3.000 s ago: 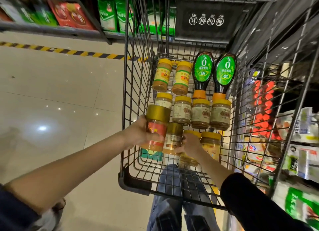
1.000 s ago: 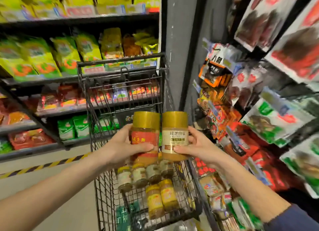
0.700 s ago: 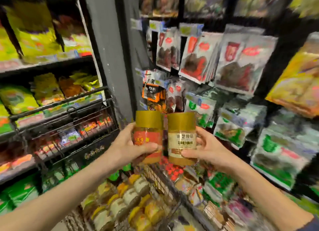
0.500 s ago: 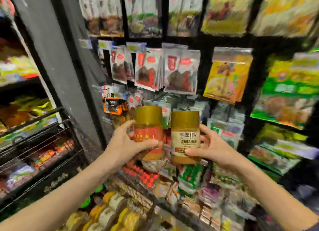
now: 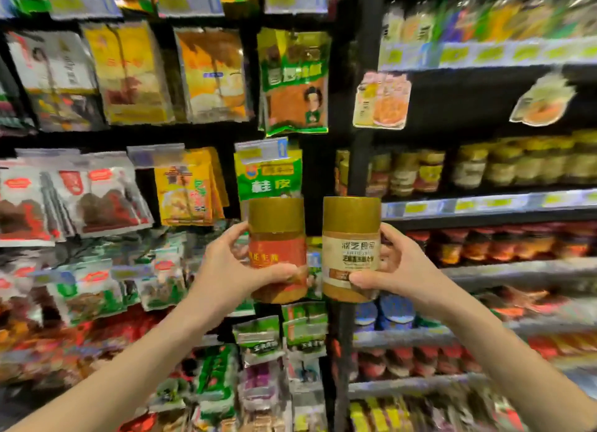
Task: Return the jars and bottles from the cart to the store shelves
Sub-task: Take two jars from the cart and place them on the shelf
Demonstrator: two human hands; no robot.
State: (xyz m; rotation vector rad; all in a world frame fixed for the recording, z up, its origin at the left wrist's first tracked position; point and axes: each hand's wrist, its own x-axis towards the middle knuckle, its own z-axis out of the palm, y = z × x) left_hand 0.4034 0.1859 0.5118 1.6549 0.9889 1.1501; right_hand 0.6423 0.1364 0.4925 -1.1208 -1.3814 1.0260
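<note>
I hold two gold-lidded jars upright and side by side at chest height in front of the store shelves. My left hand (image 5: pixel 232 270) grips the red-labelled jar (image 5: pixel 277 247) around its lower half. The beige-labelled jar (image 5: pixel 350 247) is gripped by my right hand (image 5: pixel 397 267), thumb across the label's bottom. A narrow gap separates the jars. The cart is out of view.
Shelves (image 5: pixel 484 205) on the right carry rows of similar gold-lidded jars (image 5: pixel 478 166), with red jars (image 5: pixel 504 244) one level lower. Hanging spice and snack packets (image 5: pixel 206 76) fill the rack on the left. A black upright post (image 5: pixel 358 160) divides the two sections.
Both hands lifted the jars out of the cart. The view has swung right, from the cart past the hanging packets to the jar shelves. The jars stay held together.
</note>
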